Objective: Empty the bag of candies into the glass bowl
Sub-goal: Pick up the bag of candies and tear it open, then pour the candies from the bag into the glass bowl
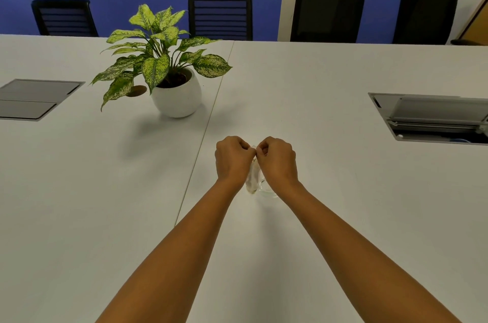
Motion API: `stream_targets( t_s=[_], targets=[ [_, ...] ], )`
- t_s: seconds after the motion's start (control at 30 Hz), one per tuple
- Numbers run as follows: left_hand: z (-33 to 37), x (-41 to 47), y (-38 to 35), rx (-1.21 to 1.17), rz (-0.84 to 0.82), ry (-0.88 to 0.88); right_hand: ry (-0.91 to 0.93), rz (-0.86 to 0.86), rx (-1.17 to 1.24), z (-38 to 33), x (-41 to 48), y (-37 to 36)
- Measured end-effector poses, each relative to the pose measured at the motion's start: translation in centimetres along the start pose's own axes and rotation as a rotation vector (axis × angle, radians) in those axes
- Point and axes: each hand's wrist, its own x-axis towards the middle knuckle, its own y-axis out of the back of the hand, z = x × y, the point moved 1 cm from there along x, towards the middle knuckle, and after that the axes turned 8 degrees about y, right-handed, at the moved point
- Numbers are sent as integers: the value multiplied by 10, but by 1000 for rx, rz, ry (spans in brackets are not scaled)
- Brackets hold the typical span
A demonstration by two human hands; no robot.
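Two hands, left hand (231,157) and right hand (277,157), pinch the clear candy bag (252,177) closed-fingered beside the glass bowl (268,189); seemingly nothing poured yet.

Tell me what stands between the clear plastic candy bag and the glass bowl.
Nothing visible does. Both the left hand and right hand pinch the top of the clear plastic candy bag, which hangs beside the glass bowl, mostly hidden under the right wrist. The potted plant stands well away.

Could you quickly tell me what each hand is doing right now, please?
Left hand: closed, pinching the top of the clear bag.
Right hand: closed, pinching the same bag top.
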Motion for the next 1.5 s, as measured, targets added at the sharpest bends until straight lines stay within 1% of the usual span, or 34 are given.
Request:
stream_targets(
  t_s=[0.1,0.2,0.27,0.43,0.57,0.7,0.77,0.87,1.0,1.07,1.2,1.27,1.37,1.5],
  targets=[
    [1,2,0,-17,6,14,-134,-40,182,4,-4,2],
    [1,3,0,-36,0,21,-234,-126,278,5,-8,-1],
    [0,3,-1,-36,-11,22,-257,-137,304,5,-10,-3],
    [-4,-2,-2,-51,-74,50,-275,-59,358,4,-12,-4],
    [-11,-6,-3,-104,-137,107,-290,-46,397,4,-13,-4],
    [-15,-10,-3,-136,-179,160,-278,-33,378,6,-14,-3],
    [-16,-12,-2,-129,-182,156,-260,-33,356,5,-16,-2],
    [-16,-12,-3,-67,-120,95,-200,-26,261,5,-17,0],
    [-22,-7,8,70,-30,8,-145,44,137,12,-15,11],
    [-24,-4,14,139,-29,-14,-82,25,62,16,-15,14],
    [-20,-6,12,243,-52,-68,49,-68,-116,14,-16,6],
    [-20,-8,9,274,-57,-90,28,-92,-134,15,-16,4],
    [-22,-8,7,305,-66,-107,-58,-100,-111,18,-16,3],
    [-21,-11,5,324,-72,-118,-104,-110,-71,19,-18,1]
  ],
)
